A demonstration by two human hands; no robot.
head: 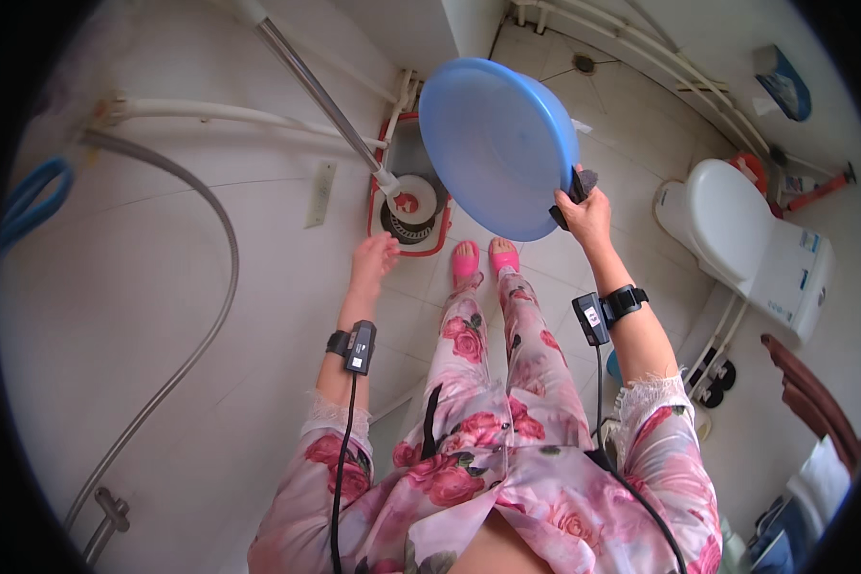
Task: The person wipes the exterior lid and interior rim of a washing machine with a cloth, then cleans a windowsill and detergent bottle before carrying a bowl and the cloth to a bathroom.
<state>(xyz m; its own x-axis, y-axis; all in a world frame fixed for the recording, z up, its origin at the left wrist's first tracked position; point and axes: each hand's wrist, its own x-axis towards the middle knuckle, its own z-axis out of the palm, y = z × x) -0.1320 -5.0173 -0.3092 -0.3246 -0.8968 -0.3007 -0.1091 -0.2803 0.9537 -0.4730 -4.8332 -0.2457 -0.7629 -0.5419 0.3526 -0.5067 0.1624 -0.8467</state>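
Note:
A blue plastic basin (499, 151) hangs tilted on its side in front of me, its inside turned towards the left. My right hand (585, 215) grips its lower right rim, thumb on the inner side. Bunched in the same hand is a dark grey cloth (583, 188). My left hand (374, 258) holds nothing, its fingers loosely curled and a little blurred. Just beyond it stands a red-rimmed mop bucket (422, 252) with a dark slotted spin basket (402, 231). A mop with a metal handle (316, 90) leans into that bucket, its round white head resting over the basket.
To the right is a white toilet with its lid (730, 215) down. A plunger (825, 192) leans behind it. White pipes (237, 115) and a grey shower hose (231, 251) run along the left wall. A floor drain (583, 64) lies at the far end of the tiles.

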